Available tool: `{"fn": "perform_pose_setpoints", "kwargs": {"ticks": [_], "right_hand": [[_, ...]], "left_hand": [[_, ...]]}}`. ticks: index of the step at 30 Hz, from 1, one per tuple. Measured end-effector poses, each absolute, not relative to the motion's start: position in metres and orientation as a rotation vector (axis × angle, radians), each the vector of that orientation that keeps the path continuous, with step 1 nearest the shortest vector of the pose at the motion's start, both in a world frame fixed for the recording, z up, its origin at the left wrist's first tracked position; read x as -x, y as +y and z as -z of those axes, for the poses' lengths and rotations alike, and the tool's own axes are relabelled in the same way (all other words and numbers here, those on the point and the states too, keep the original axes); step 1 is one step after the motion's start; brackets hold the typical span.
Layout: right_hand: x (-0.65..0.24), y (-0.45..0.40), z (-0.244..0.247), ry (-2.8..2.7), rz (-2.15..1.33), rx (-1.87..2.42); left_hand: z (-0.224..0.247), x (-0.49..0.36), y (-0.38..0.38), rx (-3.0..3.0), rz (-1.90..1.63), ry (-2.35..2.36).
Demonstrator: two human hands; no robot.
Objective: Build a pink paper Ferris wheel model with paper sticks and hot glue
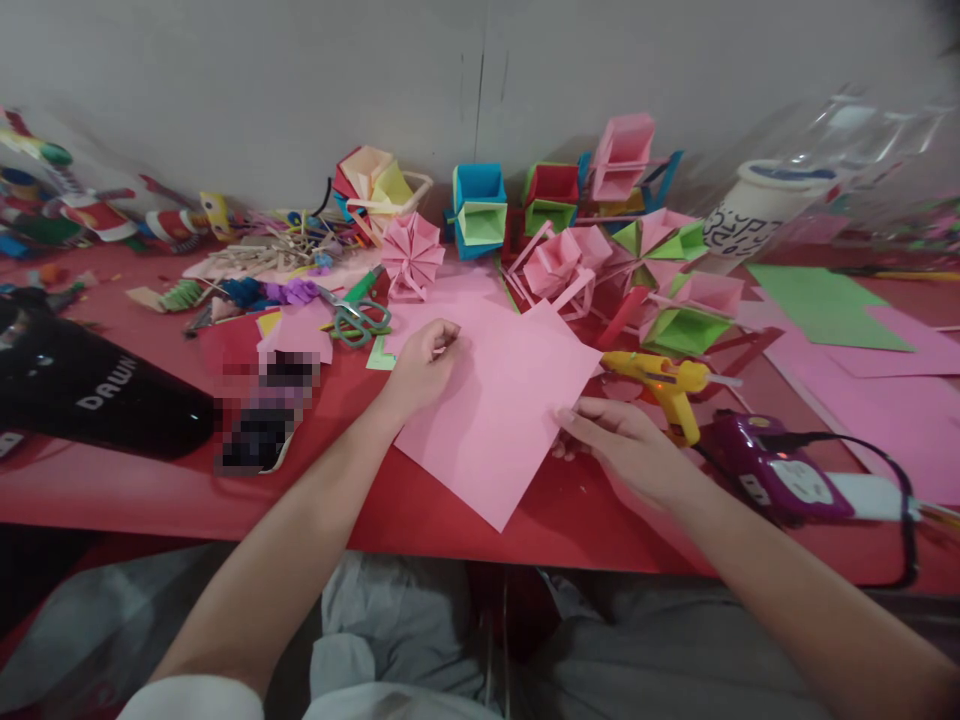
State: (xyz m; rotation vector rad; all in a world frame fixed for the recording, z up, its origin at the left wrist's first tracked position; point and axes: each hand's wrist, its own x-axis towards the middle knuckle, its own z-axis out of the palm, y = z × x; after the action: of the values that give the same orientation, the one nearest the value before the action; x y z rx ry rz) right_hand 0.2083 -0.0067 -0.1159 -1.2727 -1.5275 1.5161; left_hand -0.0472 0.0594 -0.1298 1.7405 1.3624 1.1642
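Note:
A sheet of pink paper (499, 410) lies turned at an angle before me on the red table. My right hand (619, 440) pinches its right edge, thumb on top and fingers beneath. Above the sheet's left side is my left hand (427, 365), its fingers curled closed; whatever they hold, if anything, is hidden. Just beyond that hand are grey-handled scissors (358, 318). Close to my right hand lies a yellow glue gun (664, 380) with a small orange light showing.
Folded paper pieces (480, 210) stand along the wall. At left are a black tumbler (105, 390) and a phone (274, 410). A purple power socket (780, 470) with a cable, a green sheet (832, 305) and a patterned cup (765, 215) are at right.

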Motion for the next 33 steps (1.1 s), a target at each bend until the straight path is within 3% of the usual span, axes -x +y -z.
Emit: {"fn": "perform_pose_setpoints", "kwargs": {"ticks": [13,25,33], "right_hand": [[-0.209,-0.006,0.123,-1.496,-1.324,1.279],[-0.213,-0.009,0.116,-1.548,-1.340,1.110],[-0.204,-0.014,0.106,-1.553,-1.348,1.129]], "left_hand": [[0.138,0.042,0.055,-1.662,-1.102,1.283],[0.106,0.033,0.018,-1.344,-0.561,0.674],[0.101,0.033,0.004,-1.398,-0.551,0.633]]}}
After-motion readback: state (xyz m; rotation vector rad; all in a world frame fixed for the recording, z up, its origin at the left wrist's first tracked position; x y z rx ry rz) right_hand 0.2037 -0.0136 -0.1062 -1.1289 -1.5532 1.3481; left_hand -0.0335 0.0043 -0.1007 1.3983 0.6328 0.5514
